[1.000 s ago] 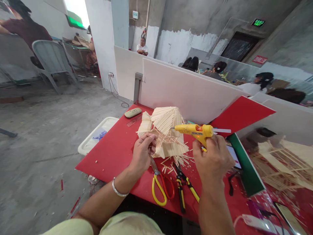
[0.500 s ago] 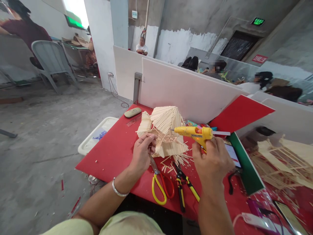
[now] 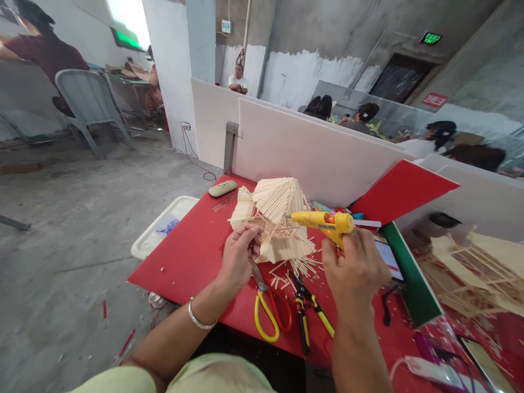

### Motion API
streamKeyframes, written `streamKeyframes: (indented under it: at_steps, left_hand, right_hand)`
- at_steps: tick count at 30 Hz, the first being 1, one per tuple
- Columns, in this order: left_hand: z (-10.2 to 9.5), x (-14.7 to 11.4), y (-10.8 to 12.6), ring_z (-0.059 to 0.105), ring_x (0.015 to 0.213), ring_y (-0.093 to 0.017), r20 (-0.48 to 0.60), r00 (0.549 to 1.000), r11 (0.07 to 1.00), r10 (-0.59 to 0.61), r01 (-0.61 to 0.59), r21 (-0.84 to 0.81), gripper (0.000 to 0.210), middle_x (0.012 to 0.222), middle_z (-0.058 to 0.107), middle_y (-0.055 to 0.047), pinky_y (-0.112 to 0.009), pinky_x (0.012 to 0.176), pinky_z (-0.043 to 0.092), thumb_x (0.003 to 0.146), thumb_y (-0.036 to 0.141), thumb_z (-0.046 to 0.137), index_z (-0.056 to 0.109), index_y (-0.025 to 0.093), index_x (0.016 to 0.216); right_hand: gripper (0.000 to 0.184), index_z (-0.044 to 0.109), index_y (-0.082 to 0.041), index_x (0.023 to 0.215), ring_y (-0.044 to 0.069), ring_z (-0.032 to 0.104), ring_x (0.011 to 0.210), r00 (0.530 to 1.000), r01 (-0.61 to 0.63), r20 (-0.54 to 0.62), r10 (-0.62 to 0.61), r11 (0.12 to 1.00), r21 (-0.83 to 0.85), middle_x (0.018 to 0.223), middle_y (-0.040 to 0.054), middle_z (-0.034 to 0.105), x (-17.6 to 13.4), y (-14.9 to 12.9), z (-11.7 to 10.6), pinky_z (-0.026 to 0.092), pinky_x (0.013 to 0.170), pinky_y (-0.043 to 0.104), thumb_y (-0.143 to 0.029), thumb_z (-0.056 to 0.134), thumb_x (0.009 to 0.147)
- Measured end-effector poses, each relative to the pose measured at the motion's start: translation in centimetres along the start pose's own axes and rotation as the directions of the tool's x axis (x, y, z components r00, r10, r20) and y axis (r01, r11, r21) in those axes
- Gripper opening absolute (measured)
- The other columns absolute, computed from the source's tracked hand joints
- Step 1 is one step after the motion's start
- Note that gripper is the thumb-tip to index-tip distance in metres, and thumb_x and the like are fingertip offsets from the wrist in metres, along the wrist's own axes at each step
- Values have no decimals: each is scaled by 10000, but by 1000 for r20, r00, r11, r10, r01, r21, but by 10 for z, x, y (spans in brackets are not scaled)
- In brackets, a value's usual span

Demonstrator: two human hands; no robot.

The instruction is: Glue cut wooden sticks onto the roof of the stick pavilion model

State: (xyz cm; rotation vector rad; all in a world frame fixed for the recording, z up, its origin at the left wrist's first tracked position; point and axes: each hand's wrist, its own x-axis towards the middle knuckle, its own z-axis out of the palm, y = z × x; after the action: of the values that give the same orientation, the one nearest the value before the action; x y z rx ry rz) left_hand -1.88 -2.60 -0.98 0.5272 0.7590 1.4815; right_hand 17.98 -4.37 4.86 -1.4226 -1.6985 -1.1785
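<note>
A yellow hot glue gun [image 3: 323,220] with a white glue stick out its back is gripped in my right hand [image 3: 356,262], its nozzle pointing left over a model house [image 3: 282,204] built of thin wooden sticks. My left hand [image 3: 241,248] is pinched closed at the model's front left corner; what its fingertips hold is too small to make out. Just below lie scissors [image 3: 268,311] with one yellow and one red handle. Beside them rest black-and-yellow pliers [image 3: 309,311]. Loose wooden sticks [image 3: 305,266] are scattered in front of the model.
The red tabletop [image 3: 192,256] carries an eyeglass case [image 3: 222,189] at its far left corner. White boards [image 3: 303,147] wall off the back. A phone [image 3: 388,256] leans by a green board [image 3: 413,278] at right. A white tub [image 3: 143,240] sits left, below the table. Several people sit beyond.
Almost nothing differs. The glue gun's rear end has shifted very slightly left, while my left hand stays at the model.
</note>
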Motion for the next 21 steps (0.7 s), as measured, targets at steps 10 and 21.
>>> streamKeyframes:
  at_steps: [10, 21]
  left_hand:
    - [0, -1, 0, 436, 472, -40, -4, 1000, 1000, 3, -3, -4, 255, 627, 544, 27, -172, 434, 292, 748, 365, 771, 652, 142, 781]
    - [1, 0, -1, 443, 466, -35, -7, 1000, 1000, -2, 2, -5, 283, 624, 557, 36, -177, 433, 287, 724, 380, 796, 651, 146, 787]
  right_hand:
    - [163, 629, -181, 1019, 156, 573, 673, 999, 19, -50, -20, 1000, -15, 797, 14, 657, 4, -3, 1, 360, 578, 271, -234, 644, 865]
    - [64, 605, -210, 897, 183, 577, 710, 999, -40, 14, 40, 999, -20, 836, 54, 654, -1, 1, 2, 353, 602, 297, -261, 594, 859]
